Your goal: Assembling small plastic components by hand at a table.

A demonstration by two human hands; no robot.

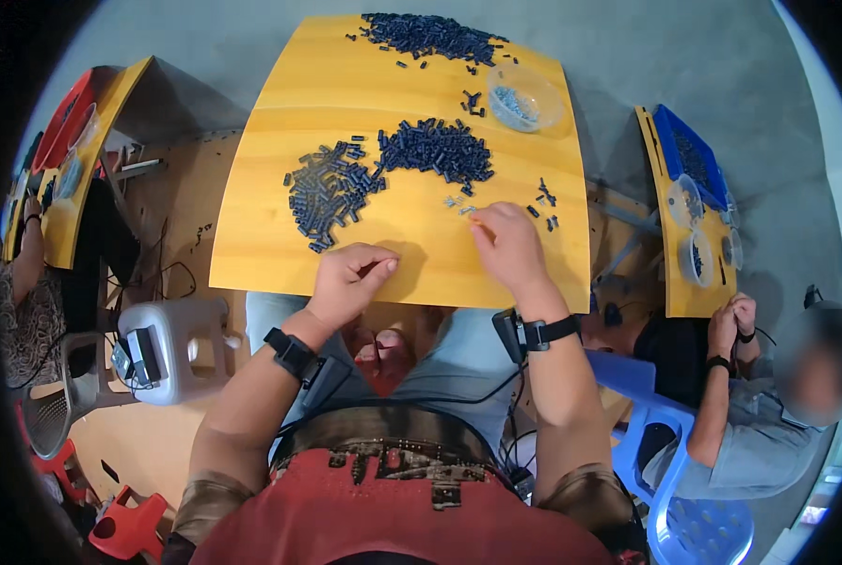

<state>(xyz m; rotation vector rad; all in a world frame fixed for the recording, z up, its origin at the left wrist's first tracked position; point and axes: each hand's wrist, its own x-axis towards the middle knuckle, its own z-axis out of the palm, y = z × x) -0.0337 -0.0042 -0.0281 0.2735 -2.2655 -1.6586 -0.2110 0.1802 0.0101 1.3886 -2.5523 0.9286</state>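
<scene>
Over the near part of the yellow table (270,264), my left hand (350,281) is closed, thumb against the curled fingers. Whatever it may hold is too small or hidden to make out. My right hand (513,247) is closed in a pinch, its fingertips beside a few small silvery metal pieces (458,203). I cannot tell whether one is between them. Beyond my hands lies a heap of short black tubular parts (435,151). To its left spreads a flatter pile of similar dark parts (331,193). Several loose black pieces (546,196) lie right of my right hand.
A larger black heap (430,36) sits at the table's far edge, near a clear tub (526,99) with small bluish metal bits. Co-workers sit at tables on both sides; a blue tray (689,155) stands on the right one. A grey stool (176,353) is at my left.
</scene>
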